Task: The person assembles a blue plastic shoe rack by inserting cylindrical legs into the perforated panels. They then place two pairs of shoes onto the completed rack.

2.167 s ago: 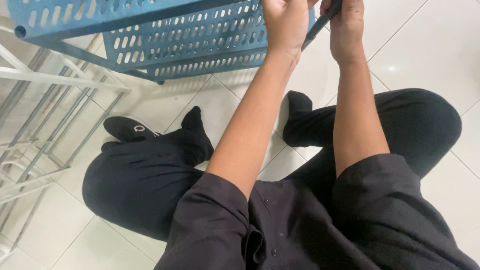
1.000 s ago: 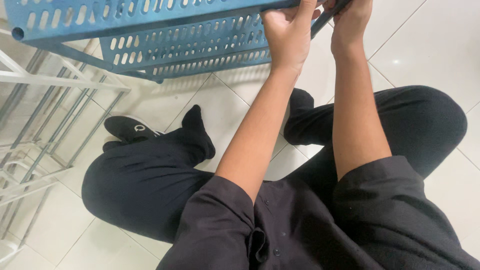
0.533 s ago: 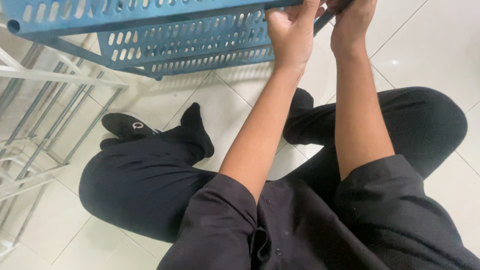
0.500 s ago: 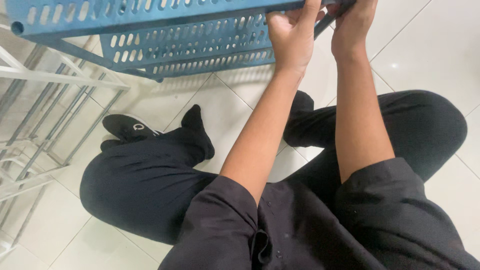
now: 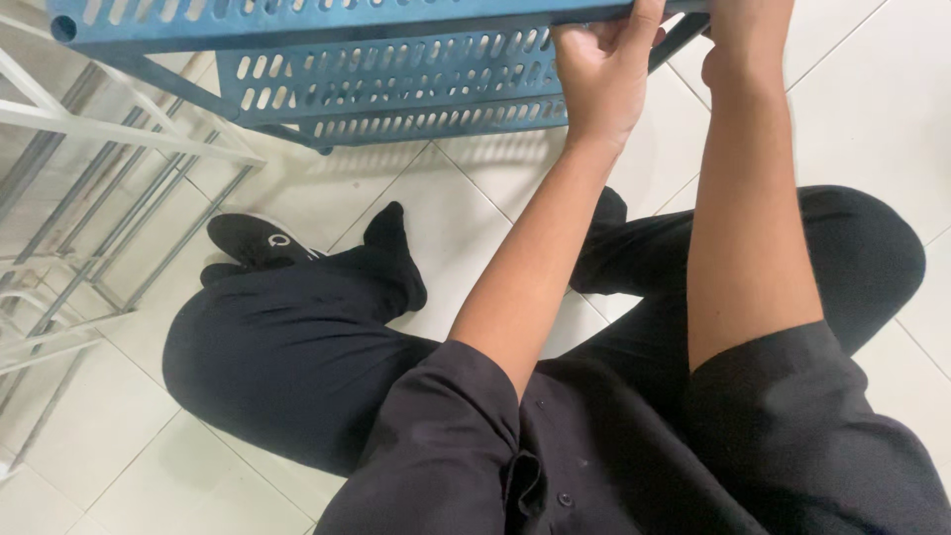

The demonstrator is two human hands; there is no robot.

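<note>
- Since a moment ago the blue perforated rack [image 5: 396, 69] sits slightly lower in my view; my grip looks unchanged, so the work stays at its right-hand end.
- My left hand [image 5: 604, 74] clasps the rack's upper rail.
- My right hand [image 5: 743, 40] reaches the dark bar [image 5: 679, 40]; its fingers are cropped, so I cannot tell its grip.

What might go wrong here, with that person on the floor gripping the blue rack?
The left hand grips the edge of the blue rack, so fingers might get pinched. The right hand is cut off by the frame's top. The rack hangs over the crossed legs; if it slipped, it might land on them.
</note>
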